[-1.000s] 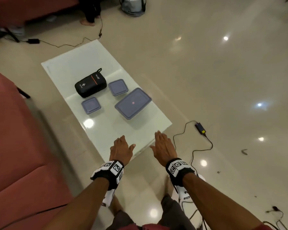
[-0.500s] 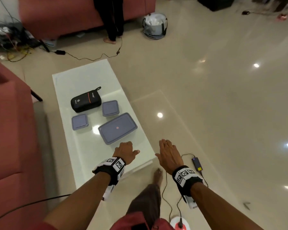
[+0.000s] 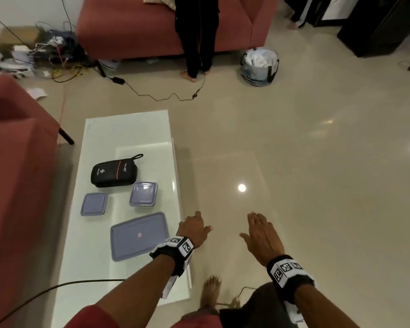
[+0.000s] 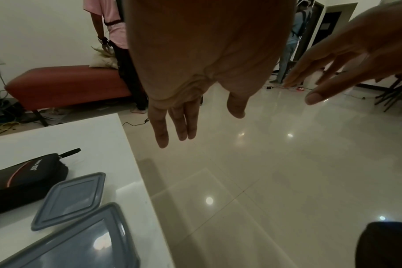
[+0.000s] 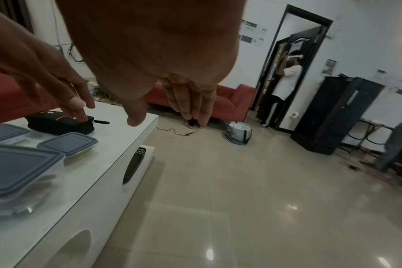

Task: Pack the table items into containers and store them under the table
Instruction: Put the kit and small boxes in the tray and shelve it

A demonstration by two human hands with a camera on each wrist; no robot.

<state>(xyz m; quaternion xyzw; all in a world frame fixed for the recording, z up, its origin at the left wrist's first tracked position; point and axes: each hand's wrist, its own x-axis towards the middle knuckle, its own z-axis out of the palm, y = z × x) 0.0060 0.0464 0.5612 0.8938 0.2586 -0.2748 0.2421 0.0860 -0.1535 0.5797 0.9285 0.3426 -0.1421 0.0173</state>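
On the white glass-topped table (image 3: 128, 131) lie a black zipped first-aid pouch (image 3: 114, 172), two small grey-lidded containers (image 3: 94, 204) (image 3: 143, 194) and one large grey-lidded container (image 3: 139, 235). My left hand (image 3: 194, 227) hovers flat, fingers straight, over the table's right edge beside the large container, holding nothing. Out over the floor to the table's right, my right hand (image 3: 260, 233) is spread flat and empty. The right wrist view shows the pouch (image 5: 60, 123), a small container (image 5: 68, 143) and the large container (image 5: 18, 166).
Red sofas stand at the left (image 3: 14, 176) and at the back (image 3: 152, 27). A person (image 3: 197, 36) stands by the far sofa, near a cable (image 3: 161, 95) on the floor. A bag (image 3: 259, 65) sits on the tiles. A dark object (image 5: 134, 164) lies in the table's side shelf.
The view has swung: the table now sits left of my hands. Both hands have drifted right of the table end, the right one out over the floor.
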